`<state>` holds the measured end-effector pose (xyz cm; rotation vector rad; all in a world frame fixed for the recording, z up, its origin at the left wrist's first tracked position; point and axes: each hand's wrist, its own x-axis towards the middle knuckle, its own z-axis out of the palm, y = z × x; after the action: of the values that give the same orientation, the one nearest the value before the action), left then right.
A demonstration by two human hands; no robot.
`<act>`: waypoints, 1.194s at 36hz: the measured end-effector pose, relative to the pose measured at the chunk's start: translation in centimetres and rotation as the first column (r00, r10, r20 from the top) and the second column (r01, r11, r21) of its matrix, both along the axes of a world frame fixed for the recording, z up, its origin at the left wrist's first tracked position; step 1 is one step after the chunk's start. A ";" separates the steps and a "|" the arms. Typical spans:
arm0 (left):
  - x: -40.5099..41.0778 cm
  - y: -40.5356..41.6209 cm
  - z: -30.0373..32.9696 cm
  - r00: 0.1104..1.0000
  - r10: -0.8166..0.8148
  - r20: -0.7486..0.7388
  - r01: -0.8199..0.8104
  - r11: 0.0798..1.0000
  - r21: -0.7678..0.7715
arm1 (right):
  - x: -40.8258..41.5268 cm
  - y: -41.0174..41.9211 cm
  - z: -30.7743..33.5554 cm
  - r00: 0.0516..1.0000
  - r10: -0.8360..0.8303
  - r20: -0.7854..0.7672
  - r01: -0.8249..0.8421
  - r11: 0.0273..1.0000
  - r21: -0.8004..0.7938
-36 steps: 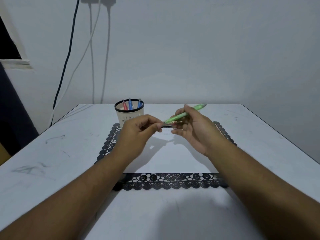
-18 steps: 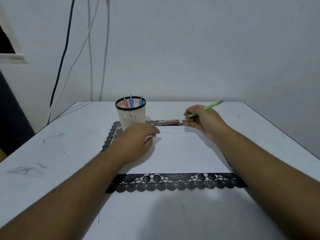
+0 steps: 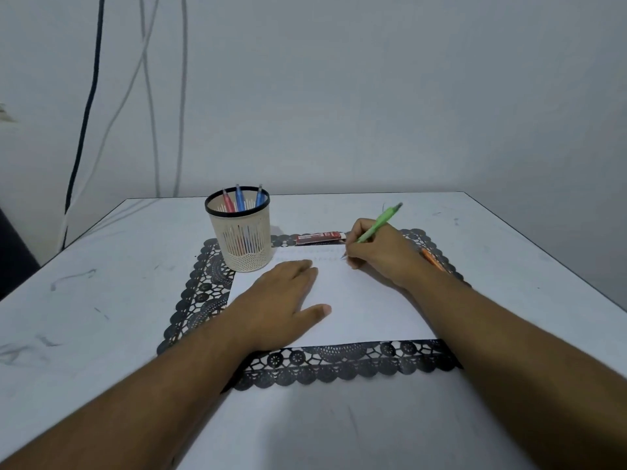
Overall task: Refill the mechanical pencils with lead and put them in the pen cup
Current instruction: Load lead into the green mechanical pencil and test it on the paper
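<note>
Green pencil (image 3: 375, 227) tilted, tip on paper; cream pen cup (image 3: 242, 239) upright, three pencils inside.

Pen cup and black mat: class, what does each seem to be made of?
Pen cup: probably moulded plastic, matt cream with slotted walls and a black rim. Black mat: looks like lace-patterned vinyl or plastic, slightly glossy with cut-out holes; fabric cannot be ruled out.

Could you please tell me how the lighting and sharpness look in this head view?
Head view: dim, bluish light; soft shadow on the white table beneath the forearms; forearms blur near the bottom edge; wide-angle lens bows the wall cables; green mechanical pencil stays fairly sharp.
</note>
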<state>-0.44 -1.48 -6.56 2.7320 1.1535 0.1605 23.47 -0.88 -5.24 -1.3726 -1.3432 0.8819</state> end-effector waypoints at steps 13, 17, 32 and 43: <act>0.5 0.5 -0.2 0.997 0.081 0.010 -0.081 0.997 0.004 | 0.2 0.2 -0.2 0.999 0.016 0.034 -0.016 1.000 0.017; 0.4 0.3 -0.2 0.996 0.084 -0.010 -0.084 0.996 -0.008 | 0.3 0.2 -0.4 0.999 0.028 0.032 -0.028 1.000 0.011; 0.5 0.3 -0.2 0.996 0.090 -0.028 -0.091 0.996 -0.017 | 0.5 0.7 -0.7 0.994 -0.005 0.109 0.004 1.000 0.005; 0.6 0.4 -0.1 0.995 0.089 -0.035 -0.090 0.996 -0.017 | 0.3 0.7 -0.5 0.995 0.017 0.102 -0.017 1.000 0.001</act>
<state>0.11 -1.08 -6.70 2.6784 1.2810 0.1150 23.76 -0.15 -5.77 -1.4229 -1.4344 0.8307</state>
